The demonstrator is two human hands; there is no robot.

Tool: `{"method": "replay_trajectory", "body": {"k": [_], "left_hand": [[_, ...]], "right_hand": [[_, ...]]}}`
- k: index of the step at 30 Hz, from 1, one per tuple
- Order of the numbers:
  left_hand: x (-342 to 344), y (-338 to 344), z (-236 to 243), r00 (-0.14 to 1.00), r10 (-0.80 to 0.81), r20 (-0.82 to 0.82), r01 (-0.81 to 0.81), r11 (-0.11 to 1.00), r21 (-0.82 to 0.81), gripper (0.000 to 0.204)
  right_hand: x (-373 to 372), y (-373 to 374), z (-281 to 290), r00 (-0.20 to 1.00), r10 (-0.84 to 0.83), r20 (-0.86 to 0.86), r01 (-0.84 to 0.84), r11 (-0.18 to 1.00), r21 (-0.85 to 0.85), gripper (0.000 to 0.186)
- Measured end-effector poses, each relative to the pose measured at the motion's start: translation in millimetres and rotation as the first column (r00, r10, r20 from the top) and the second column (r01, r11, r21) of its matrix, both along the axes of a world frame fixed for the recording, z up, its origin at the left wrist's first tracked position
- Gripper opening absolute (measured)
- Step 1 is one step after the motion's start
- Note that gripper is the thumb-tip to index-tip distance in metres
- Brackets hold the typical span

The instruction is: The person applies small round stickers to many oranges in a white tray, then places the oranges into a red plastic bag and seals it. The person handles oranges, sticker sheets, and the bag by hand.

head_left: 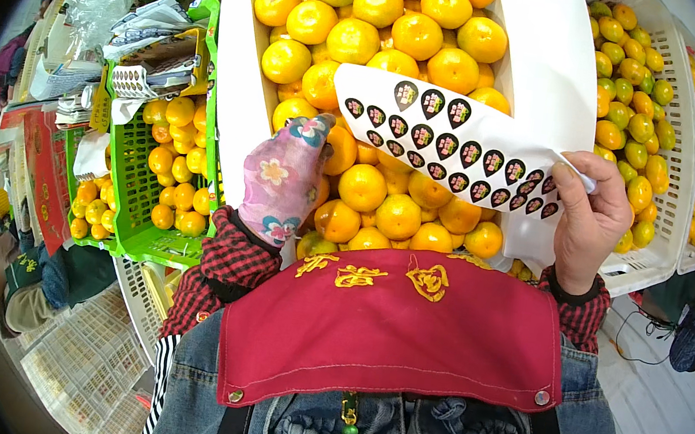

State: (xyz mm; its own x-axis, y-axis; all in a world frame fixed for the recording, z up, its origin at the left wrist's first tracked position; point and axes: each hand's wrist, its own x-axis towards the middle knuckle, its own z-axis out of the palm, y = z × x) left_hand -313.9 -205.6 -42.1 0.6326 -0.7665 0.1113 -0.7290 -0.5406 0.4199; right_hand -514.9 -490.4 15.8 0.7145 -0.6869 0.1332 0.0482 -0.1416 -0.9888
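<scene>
Left hand (284,178), left of center: fingers at an orange (341,151), can't tell if gripping; likely firm, bruisable, cup its sides. Sticker sheet (453,150), center: likely light, limp, edge-hold only; right hand (591,216), center-right, pinches its right end.

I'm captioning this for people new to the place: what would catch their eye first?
Bright oranges filling a white box at top centre stand out first. Across them slants a white sheet of black drop-shaped stickers, its right end held by the bare right hand. Below, a dark red cloth with yellow lettering covers the person's chest.
</scene>
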Motion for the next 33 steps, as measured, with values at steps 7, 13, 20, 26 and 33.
{"method": "replay_trajectory", "body": {"k": [7,13,20,26,33], "left_hand": [[27.7,-5.4,40.8,0.989,0.14,-0.052,-0.145,0.982,-0.122,0.055],[18.4,-26.3,70.1,0.981,-0.146,-0.128,0.103,0.95,-0.294,0.052],[21.8,-28.5,43.7,0.898,-0.279,-0.34,0.131,0.908,-0.399,0.025],[22.3,-32.9,69.6,0.956,-0.255,-0.143,0.234,0.961,-0.148,0.036],[7.8,-46.1,92.4,0.964,-0.258,-0.059,0.241,0.948,-0.209,0.038]], "right_hand": [[-5.3,6.0,2.6,0.999,0.046,0.01,-0.046,0.999,0.029,0.014],[0.1,10.9,4.4,0.984,0.177,-0.036,-0.17,0.975,0.144,0.014],[10.2,15.8,5.4,0.977,0.154,-0.15,-0.14,0.985,0.103,0.019],[9.2,8.8,5.8,0.964,0.158,-0.214,-0.187,0.975,-0.119,0.01],[5.0,10.2,13.3,0.954,0.219,-0.206,-0.256,0.951,-0.173,0.011]]}}
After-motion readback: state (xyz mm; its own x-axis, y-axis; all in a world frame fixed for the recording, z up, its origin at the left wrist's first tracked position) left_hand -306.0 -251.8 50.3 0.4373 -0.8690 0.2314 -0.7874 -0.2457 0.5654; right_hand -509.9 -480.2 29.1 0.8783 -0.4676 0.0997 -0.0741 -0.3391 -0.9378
